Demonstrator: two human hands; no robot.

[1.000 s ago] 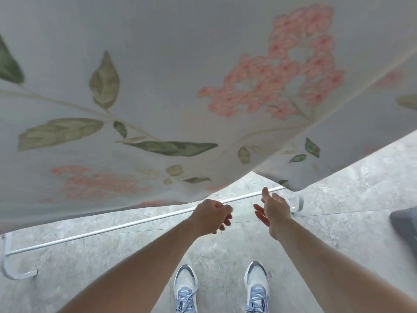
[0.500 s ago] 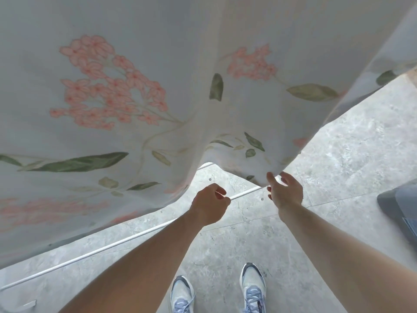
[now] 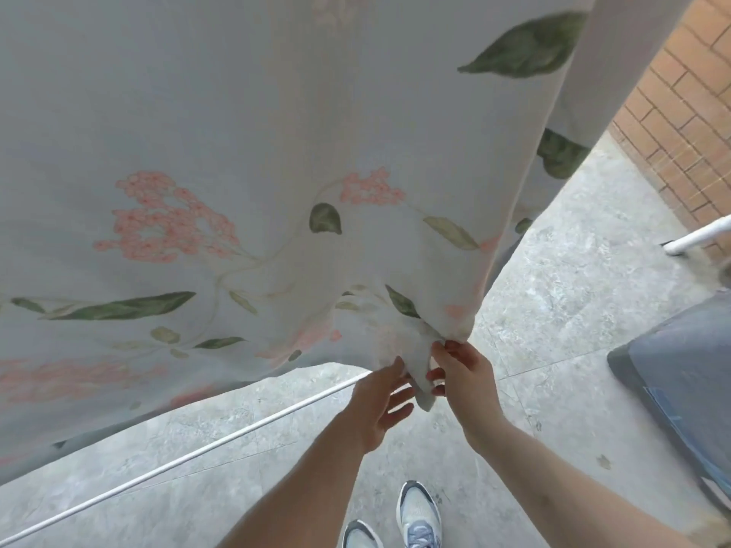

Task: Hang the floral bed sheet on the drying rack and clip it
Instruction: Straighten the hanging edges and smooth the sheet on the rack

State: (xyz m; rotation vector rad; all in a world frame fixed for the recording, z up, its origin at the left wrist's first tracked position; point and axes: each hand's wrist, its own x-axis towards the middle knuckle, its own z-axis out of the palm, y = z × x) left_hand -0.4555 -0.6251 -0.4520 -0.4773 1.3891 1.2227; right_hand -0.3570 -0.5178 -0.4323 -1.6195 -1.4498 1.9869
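The floral bed sheet (image 3: 245, 160) hangs above both hands. The right hand (image 3: 464, 379) pinches its bottom corner; the left hand (image 3: 377, 401), fingers spread, touches it.

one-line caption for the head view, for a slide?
Right hand pinches the bottom corner of the hanging floral sheet while the open left hand touches it, above the rack's white bar.

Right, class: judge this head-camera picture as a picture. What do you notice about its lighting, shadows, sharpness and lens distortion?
Head view: soft, even daylight, with no hard shadows on the grey floor and no glare; light glows faintly through the floral sheet; the wide-angle lens bows the white rack bar and stretches the forearms at the edges; the whole picture is slightly soft, the brick wall softest, though both hands stay readable.
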